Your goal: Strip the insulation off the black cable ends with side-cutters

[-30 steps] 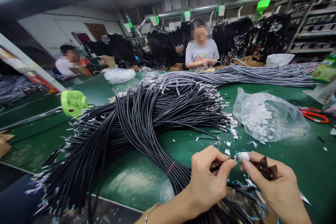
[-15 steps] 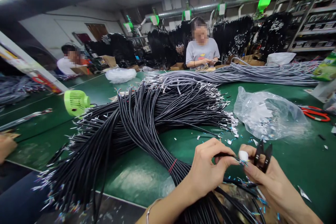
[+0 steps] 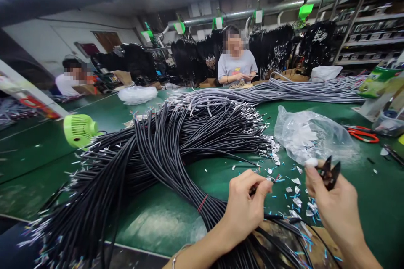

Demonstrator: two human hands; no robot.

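My left hand pinches the end of a black cable between thumb and forefinger; its thin coloured wires fan out past the fingertips. In my right hand are dark-jawed wire cutters, the jaws pointing up and apart. A white covering wraps the right index fingertip. Bare table lies between the two hands. Beneath the left forearm runs a bundle of black cables, bound with a red tie. More cable ends lie below my hands.
A large heap of black cables covers the middle of the green table. Grey cables lie behind it. Foil and wire scraps litter the right. Around stand a plastic bag, red-handled scissors, a green fan and a co-worker.
My right hand, with the cutters, has moved right and away from the left hand. The left hand has shifted slightly left, still pinching the cable. The whole view has turned a little.
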